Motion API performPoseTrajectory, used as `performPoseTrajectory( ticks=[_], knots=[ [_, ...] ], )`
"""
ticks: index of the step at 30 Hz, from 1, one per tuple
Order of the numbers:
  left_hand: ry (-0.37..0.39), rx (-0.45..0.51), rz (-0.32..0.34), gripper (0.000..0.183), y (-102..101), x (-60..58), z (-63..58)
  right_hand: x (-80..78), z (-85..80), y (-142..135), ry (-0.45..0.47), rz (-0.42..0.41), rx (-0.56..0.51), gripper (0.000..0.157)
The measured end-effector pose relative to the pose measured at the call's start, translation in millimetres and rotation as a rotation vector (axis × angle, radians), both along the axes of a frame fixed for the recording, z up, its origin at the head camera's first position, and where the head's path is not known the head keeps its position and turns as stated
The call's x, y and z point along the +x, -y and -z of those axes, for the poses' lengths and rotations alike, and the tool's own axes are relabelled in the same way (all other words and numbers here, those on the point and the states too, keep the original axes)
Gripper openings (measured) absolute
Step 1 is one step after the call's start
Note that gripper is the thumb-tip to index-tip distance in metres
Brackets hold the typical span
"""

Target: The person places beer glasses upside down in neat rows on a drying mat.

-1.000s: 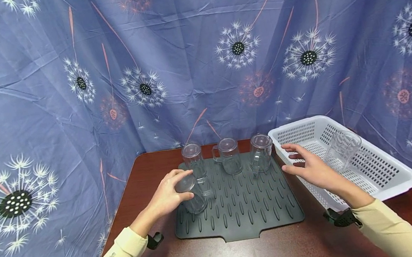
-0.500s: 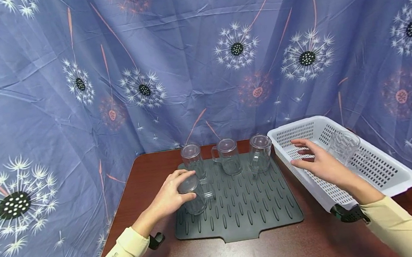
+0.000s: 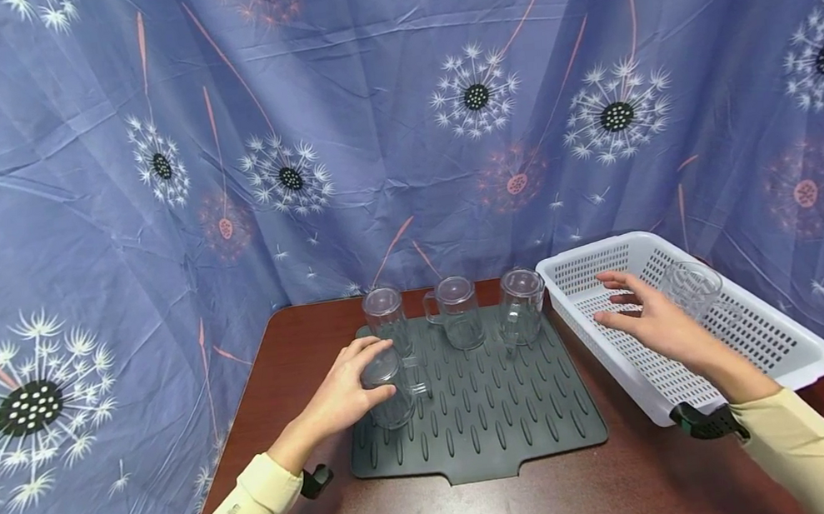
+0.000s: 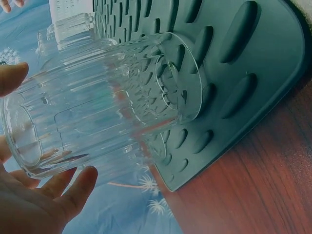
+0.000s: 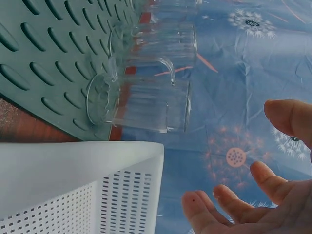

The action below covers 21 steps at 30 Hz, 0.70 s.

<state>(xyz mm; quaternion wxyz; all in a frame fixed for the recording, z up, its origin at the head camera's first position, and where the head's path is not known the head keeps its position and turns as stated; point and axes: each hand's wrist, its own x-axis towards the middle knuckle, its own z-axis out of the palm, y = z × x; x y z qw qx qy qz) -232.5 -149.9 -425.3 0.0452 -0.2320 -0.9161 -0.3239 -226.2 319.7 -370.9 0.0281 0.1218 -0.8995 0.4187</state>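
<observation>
Upside down at the left of the dark ridged drying mat stands a clear glass mug, its handle pointing right. My left hand holds it near its upturned base; in the left wrist view the thumb and fingers lie on opposite sides of the glass. My right hand hovers over the white perforated basket, fingers spread and holding nothing. Beyond that hand, another clear glass mug is in the basket, partly hidden by the hand.
Three more upturned glass mugs, at left, middle and right, line the mat's back edge. The basket stands right of the mat on the brown wooden table. A blue dandelion-patterned curtain hangs behind.
My right hand has moved right, from the basket's left rim to over its inside. The mug at my left hand has shifted slightly right at its top; that hand has moved slightly with it.
</observation>
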Motion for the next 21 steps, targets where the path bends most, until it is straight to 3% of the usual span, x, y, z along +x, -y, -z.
performPoseTrajectory(
  ticks=[8,21],
  knots=[
    [0.020,0.001,-0.025,0.068,-4,0.5,-1.4,-2.9,-4.0,-2,-0.003,0.012,0.010,0.068],
    [-0.150,0.026,-0.018,0.063,-14,6.0,-4.9,-9.4,-5.6,-9,-0.035,0.016,0.027,0.068]
  ],
)
